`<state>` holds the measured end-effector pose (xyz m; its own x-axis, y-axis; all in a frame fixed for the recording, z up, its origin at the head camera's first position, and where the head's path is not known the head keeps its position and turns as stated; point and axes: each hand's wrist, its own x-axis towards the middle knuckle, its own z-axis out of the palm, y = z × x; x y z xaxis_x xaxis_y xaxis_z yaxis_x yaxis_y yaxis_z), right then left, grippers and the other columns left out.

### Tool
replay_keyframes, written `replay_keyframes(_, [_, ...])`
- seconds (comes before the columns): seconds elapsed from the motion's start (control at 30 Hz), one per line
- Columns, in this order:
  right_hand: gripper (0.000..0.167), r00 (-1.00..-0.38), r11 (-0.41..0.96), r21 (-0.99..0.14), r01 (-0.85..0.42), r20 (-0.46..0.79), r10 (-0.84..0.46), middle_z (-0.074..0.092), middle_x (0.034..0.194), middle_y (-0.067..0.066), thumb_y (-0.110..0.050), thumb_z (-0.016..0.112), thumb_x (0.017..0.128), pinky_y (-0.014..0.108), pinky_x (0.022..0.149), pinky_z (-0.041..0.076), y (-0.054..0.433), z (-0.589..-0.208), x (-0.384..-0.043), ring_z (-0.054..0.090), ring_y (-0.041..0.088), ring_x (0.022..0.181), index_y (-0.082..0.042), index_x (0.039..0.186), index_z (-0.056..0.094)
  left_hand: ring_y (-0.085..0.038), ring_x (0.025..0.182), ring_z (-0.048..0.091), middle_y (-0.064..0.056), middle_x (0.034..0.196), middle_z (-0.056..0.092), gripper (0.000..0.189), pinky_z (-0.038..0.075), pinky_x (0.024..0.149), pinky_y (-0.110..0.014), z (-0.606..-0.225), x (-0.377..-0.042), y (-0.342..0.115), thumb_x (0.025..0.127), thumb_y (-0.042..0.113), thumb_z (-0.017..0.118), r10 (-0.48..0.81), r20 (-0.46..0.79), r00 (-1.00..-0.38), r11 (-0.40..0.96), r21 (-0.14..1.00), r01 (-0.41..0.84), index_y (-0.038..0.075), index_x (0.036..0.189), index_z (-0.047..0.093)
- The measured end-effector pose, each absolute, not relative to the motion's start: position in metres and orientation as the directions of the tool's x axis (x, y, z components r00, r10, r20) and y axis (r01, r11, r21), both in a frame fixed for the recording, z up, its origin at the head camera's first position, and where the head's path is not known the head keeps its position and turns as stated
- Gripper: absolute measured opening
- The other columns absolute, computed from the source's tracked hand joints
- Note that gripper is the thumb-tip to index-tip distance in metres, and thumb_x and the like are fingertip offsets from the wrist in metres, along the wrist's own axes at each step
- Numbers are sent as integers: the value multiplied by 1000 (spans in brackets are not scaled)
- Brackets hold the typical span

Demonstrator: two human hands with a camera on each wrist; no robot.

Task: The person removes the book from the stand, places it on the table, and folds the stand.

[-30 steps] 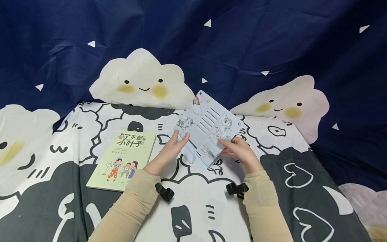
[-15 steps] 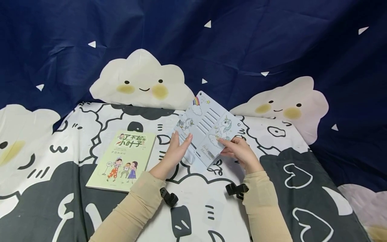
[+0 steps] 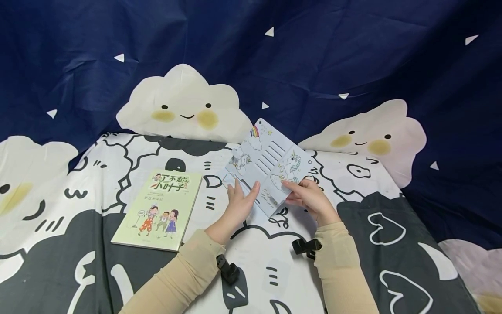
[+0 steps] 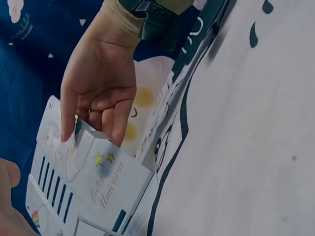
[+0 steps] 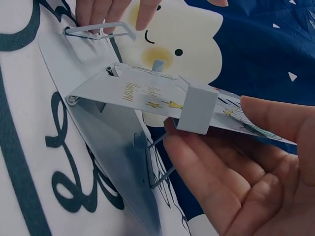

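Note:
A pale blue metal book stand [image 3: 266, 159] printed with unicorns is tilted between both hands in the head view. My right hand [image 3: 313, 198] pinches the stand's right edge, thumb on the printed face and fingers beneath. My left hand [image 3: 235, 205] is at the lower left edge, its thumb apart from the fingers and overlapping the slotted front. In the right wrist view, the left fingers [image 5: 113, 12] are straight, right at a wire clip [image 5: 103, 29] on the base plate [image 5: 64, 64]. The printed panel [image 5: 142, 93] stands partly unfolded from that plate.
A light green book [image 3: 157, 209] with cartoon children lies flat left of the left forearm. Black-and-white patterned cloth [image 3: 270, 270] covers the surface. Behind it hangs a dark blue curtain [image 3: 313, 56] with cloud faces. Black cameras [image 3: 307, 247] are strapped to both wrists.
My left hand has slid right and toward the body along the stand's lower edge, its thumb lifting away from the fingers. The right hand and stand have stayed almost in place.

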<state>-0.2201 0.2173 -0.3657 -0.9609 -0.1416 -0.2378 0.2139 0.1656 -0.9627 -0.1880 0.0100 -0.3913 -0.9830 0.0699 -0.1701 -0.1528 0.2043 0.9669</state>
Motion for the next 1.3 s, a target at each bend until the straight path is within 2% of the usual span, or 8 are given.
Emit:
replay_keyframes(0.23, [30, -958, 174, -963, 208, -236, -164, 73, 89, 0, -19, 62, 98, 27, 78, 60, 218, -366, -220, 73, 10, 80, 6, 113, 55, -50, 148, -12, -29, 160, -20, 93, 2, 117, -68, -390, -187, 9, 100, 57, 42, 72, -185, -980, 169, 971, -171, 0, 158, -3])
replay_keyframes(0.47, [22, -957, 159, -962, 221, -246, -155, 72, 86, 2, -8, 63, 95, 26, 76, 60, 218, -366, -218, 73, 11, 76, 11, 104, 56, -52, 148, -7, -29, 161, -17, 92, 4, 116, -70, -391, -190, 5, 100, 57, 41, 86, -167, -982, 167, 974, -151, 1, 158, -2])
replay_keyframes(0.73, [24, -940, 137, -968, 210, -238, -244, 74, 87, 3, -8, 65, 93, 32, 80, 60, 221, -367, -218, 74, 14, 77, 10, 107, 58, -50, 150, -5, -29, 162, -10, 87, 5, 116, -71, -391, -196, -4, 101, 56, 37, 106, -139, -985, 208, 971, -115, -1, 158, 3])
replay_keyframes(0.93, [27, -896, 138, -977, 160, -202, -394, 74, 93, 5, -7, 62, 96, 37, 87, 59, 226, -368, -217, 75, 18, 86, 14, 113, 56, -49, 151, -3, -28, 163, -7, 88, 5, 117, -69, -392, -201, -9, 100, 57, 38, 95, -149, -984, 239, 963, -122, 0, 158, 6])
replay_keyframes(1.1, [30, -854, 143, -980, 140, -192, -484, 76, 93, 7, -4, 60, 96, 39, 91, 57, 228, -368, -217, 75, 20, 92, 20, 112, 55, -44, 152, -2, -23, 165, -5, 87, 4, 120, -64, -392, -202, -12, 100, 60, 37, 89, -183, -979, 265, 952, -153, 4, 159, 8])
replay_keyframes(1.3, [40, -774, 123, -986, 112, -164, -611, 74, 106, 8, -3, 57, 98, 48, 99, 51, 230, -369, -216, 72, 27, 102, 28, 122, 49, -38, 154, 2, -19, 166, 2, 89, 6, 122, -60, -393, -206, -18, 99, 65, 34, 103, -219, -970, 243, 951, -189, 7, 160, 8])
